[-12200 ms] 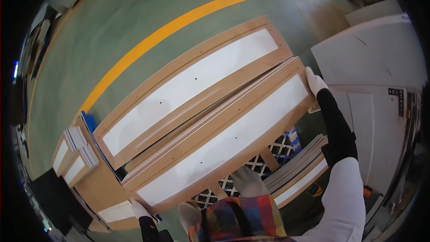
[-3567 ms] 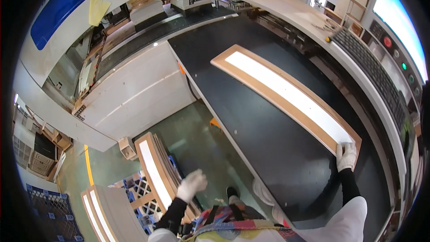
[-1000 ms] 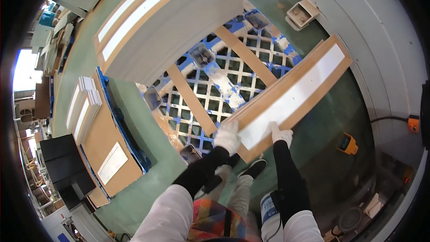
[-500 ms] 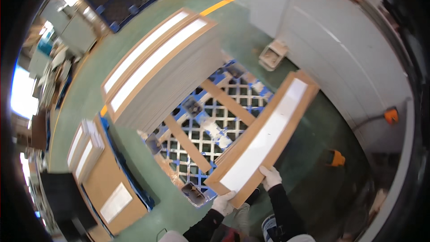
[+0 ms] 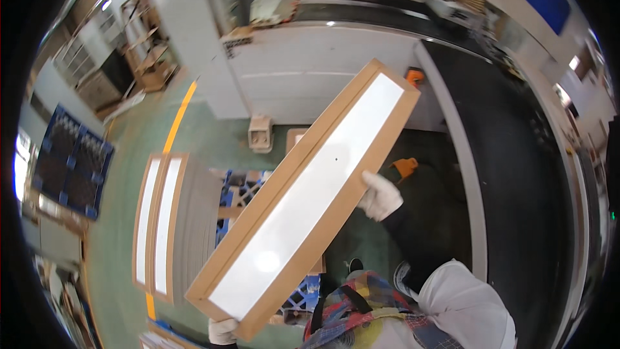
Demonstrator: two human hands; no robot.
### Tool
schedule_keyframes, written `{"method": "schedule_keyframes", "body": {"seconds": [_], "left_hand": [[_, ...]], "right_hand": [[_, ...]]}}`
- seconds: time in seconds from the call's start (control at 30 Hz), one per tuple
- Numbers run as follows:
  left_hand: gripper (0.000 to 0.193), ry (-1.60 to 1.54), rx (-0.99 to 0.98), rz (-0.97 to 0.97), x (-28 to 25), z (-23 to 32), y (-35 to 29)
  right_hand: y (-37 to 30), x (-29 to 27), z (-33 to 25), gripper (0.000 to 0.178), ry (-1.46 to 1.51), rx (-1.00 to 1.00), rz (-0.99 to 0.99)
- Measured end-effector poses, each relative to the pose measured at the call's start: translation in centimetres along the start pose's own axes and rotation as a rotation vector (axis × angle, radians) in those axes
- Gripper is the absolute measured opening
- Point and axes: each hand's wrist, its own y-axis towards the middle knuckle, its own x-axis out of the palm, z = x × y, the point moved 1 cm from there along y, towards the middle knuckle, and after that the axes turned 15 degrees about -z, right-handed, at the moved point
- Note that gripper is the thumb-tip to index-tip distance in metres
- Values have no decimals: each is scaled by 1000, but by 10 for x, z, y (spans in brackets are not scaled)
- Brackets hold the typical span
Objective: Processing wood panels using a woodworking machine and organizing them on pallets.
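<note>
A long panel (image 5: pixel 303 203) with a glossy white middle and a brown, cardboard-like border slants across the view, tilted, its far end up to the right. My left hand (image 5: pixel 223 330), in a white glove, grips the panel's near lower corner, with most of its fingers hidden beneath. My right hand (image 5: pixel 381 198), gloved too, is closed on the right long edge, thumb on top. Below the panel, partly covered by it, lies a blue and white lattice pallet (image 5: pixel 303 297). To the left stands a stack of similar panels (image 5: pixel 197 232), two white strips framed in brown on its top.
A black conveyor belt (image 5: pixel 510 174) with a pale side rail (image 5: pixel 462 155) runs along the right. A beige plastic box (image 5: pixel 260 134) and an orange foot pedal (image 5: pixel 405 168) sit on the floor. Farther left, a dark blue pallet (image 5: pixel 74 161) stands upright.
The panel has risen closer to me, away from the pallet, still in both hands. My view has turned right, so the conveyor now shows and the stack appears farther left.
</note>
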Motion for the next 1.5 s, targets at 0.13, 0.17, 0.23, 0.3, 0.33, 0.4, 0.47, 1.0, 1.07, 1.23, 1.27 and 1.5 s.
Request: {"method": "schedule_keyframes", "body": {"seconds": [0.13,0.17,0.23,0.3,0.33,0.4,0.47,1.0,1.07,1.23,1.27,1.5], "left_hand": [[66,-362,45,-44,50,54,85],[62,-379,217,7,74,51,109],[58,-143,187,-62,42,32,177],[52,303,144,-143,8,7,254],[48,-32,185,-346,115,-3,293],[44,-300,73,-670,265,-16,342],[58,-159,-142,-940,357,-35,374],[44,63,-686,-1193,535,-153,583],[43,56,-697,-1205,541,-152,615],[43,165,-710,-1283,569,-151,702],[43,194,-716,-1324,575,-156,723],[47,1108,249,-1548,669,-205,842]], "right_hand": [[-67,17,-101,52,-182,-60,-118],[-85,17,-112,52,-190,-118,-46],[-111,12,-127,52,-139,-322,94],[-135,-9,-141,49,48,-464,249],[-156,-25,-154,48,98,-559,276],[-172,-47,-179,46,154,-653,277],[-180,-62,-205,48,229,-833,377],[-108,-291,-419,34,383,-1330,543],[-88,-325,-436,32,491,-1339,555],[-39,-366,-474,31,421,-1400,652],[-28,-368,-481,31,396,-1414,696],[15,-303,-500,36,-23,-564,935]]}}
